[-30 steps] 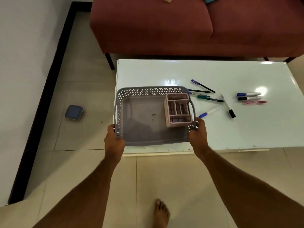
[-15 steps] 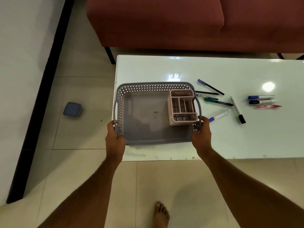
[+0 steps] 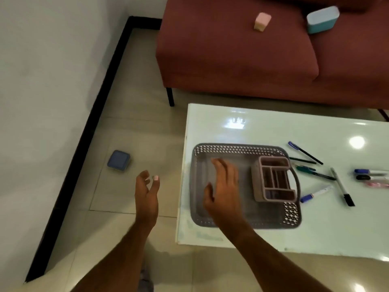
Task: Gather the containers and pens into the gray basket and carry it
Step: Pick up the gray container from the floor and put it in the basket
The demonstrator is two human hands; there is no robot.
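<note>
The gray basket [image 3: 237, 149] rests on the glossy white table [image 3: 263, 125], near its left end. A pink divided organizer [image 3: 273, 180] stands inside it at the right. My right hand [image 3: 224, 191] hovers open over the basket's left half. Off the table's left edge, above the floor, my left hand [image 3: 146, 194] is open and holds nothing. Several pens lie on the table right of the basket: a blue-capped pen [image 3: 304, 152], a green pen [image 3: 314, 173], a blue marker [image 3: 315, 193], a black-tipped marker [image 3: 342, 187]. A blue lidded container [image 3: 118, 160] lies on the floor by the wall.
A red sofa [image 3: 242, 60] stands behind the table, with a small pink container [image 3: 262, 21] and a teal box with a white lid [image 3: 322, 18] on its seat. More markers [image 3: 370, 174] lie at the right edge. A wall with black skirting runs along the left.
Both hands have let go of the basket's sides and opened. The basket now sits farther onto the table. My view has swung left and up, bringing the sofa seat into sight.
</note>
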